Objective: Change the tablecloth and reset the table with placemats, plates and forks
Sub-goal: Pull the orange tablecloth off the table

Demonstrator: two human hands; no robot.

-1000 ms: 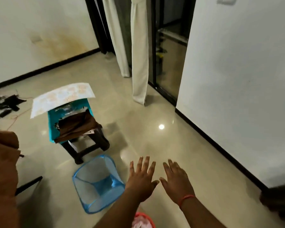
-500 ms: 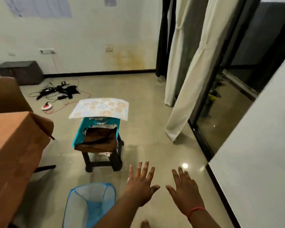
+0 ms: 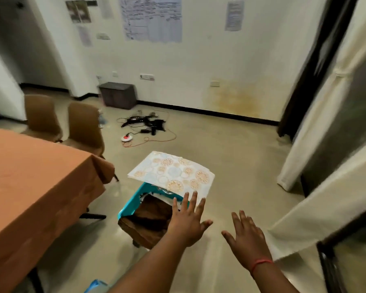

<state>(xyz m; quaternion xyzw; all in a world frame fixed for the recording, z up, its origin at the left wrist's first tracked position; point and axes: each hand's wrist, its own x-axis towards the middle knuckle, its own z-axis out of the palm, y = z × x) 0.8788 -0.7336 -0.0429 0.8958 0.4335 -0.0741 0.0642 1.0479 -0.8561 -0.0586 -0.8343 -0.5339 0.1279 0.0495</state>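
Note:
A table under an orange-brown tablecloth [image 3: 30, 187] fills the left side. To its right a teal tray [image 3: 133, 205] sits on a low stool, holding a folded brown cloth [image 3: 150, 218] and, across its far end, a stack of white placemats [image 3: 173, 173] printed with orange and blue circles. My left hand [image 3: 187, 222] hovers with fingers spread just above the tray's near right corner, fingertips close to the placemats' edge. My right hand [image 3: 246, 237] is spread flat over the floor to the right, holding nothing. Plates and forks are hidden or out of view.
Two brown-covered chairs [image 3: 82, 127] stand at the table's far side. Cables and a round power plug [image 3: 145, 125] lie on the floor near the back wall, beside a dark box [image 3: 117, 95]. Cream curtains [image 3: 317, 132] hang at right. A blue basket's corner [image 3: 95, 286] shows at the bottom.
The view has swung left and forward, bringing the table and tray closer. Both hands stayed spread; the left one now reaches over the tray. The blue basket slid out of view.

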